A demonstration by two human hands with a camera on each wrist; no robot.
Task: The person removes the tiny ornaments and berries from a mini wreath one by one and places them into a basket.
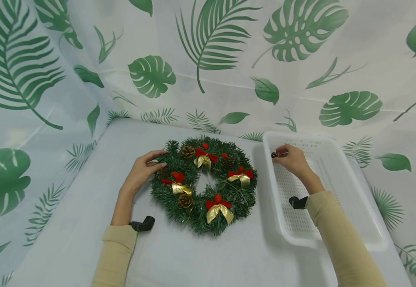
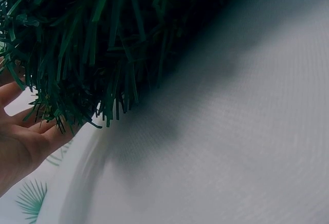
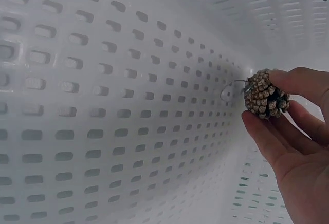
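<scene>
A green Christmas wreath (image 1: 245, 199) with red and gold bows and pine cones lies on the white table. My left hand (image 1: 141, 172) holds its left edge, thumb and fingers in the greenery. In the left wrist view the fingertips of this hand (image 2: 23, 142) are partly hidden by green needles (image 2: 92, 44). Inside the white plastic basket (image 1: 358, 191), near its far left corner, my right hand (image 1: 294, 161) pinches a loose pine cone (image 3: 264, 95) between thumb and fingers. A thin wire sticks out from the cone's end.
The perforated basket stands just right of the wreath; its raised rim runs around my right hand. White cloth (image 1: 200, 52) printed with green leaves hangs behind and beside the table (image 1: 193, 259). Each wrist carries a small black camera (image 1: 143, 224).
</scene>
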